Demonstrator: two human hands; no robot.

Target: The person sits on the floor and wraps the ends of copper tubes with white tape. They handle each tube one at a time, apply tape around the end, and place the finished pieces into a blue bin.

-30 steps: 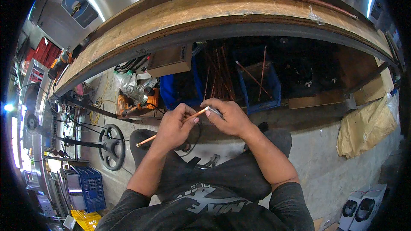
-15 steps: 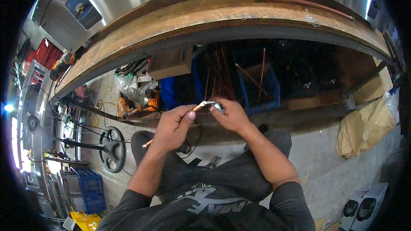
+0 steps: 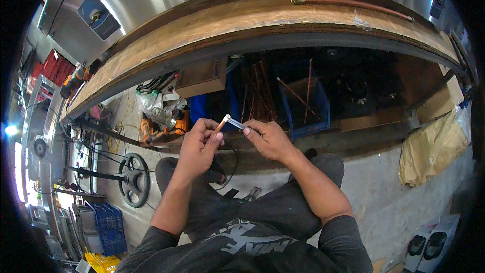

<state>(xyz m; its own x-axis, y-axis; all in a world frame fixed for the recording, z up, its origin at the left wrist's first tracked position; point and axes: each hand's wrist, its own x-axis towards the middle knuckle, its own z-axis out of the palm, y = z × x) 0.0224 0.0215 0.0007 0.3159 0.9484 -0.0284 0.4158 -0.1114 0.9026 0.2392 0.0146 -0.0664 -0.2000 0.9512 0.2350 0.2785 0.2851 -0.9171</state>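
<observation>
My left hand (image 3: 198, 144) is closed round a thin copper tube (image 3: 219, 128), thumb pressed along it, with the tube's upper end standing out past the fingers. A slim silver tool (image 3: 236, 123) is pinched between the thumb and fingers of my right hand (image 3: 270, 140). Its tip meets the upper end of the tube at an angle, just in front of my left fingers. The exact kind of tool is too small to make out. Both hands are above my lap, before the edge of the wooden workbench (image 3: 166, 45). My left hand hides the tube's lower part.
On the bench lies a long copper pipe (image 3: 348, 3) with a brass fitting. Below are a cardboard box (image 3: 202, 78), several copper tubes (image 3: 258, 93), blue bins (image 3: 327, 114) and an orange power tool (image 3: 150, 128). A brown bag (image 3: 434, 146) stands at the right.
The tube in my left hand has tipped more upright, and its lower end no longer shows by my wrist. My right hand has moved slightly down, with more of the silver tool showing.
</observation>
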